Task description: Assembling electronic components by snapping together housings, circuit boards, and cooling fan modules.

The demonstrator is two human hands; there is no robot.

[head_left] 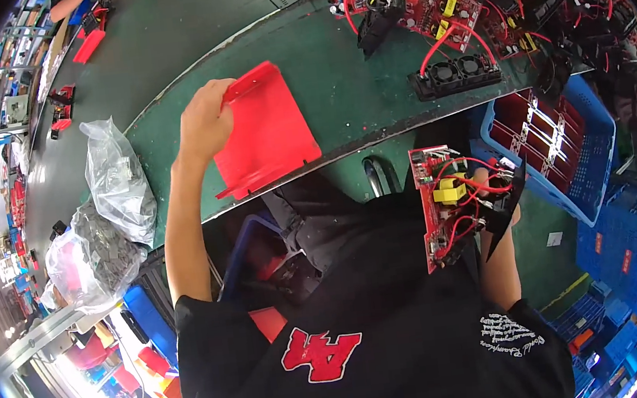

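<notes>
My left hand (206, 123) is closed on the upper left edge of a red sheet-metal panel (267, 130). The panel has bent-up edges with notches and lies at the near edge of the green workbench (348, 117). On the right, my right hand (515, 215) grips a red circuit board (432, 217) with a black fan part, red wires and a yellow component. That board is held up off the bench, close to my body, and it hides most of the fingers.
Several red boards with black fans (442, 12) are piled at the bench's far right. A blue crate (594, 167) holding red panels stands at the right. Clear plastic bags (120, 178) of small parts lie left. A dark conveyor belt (181, 26) runs beyond the bench.
</notes>
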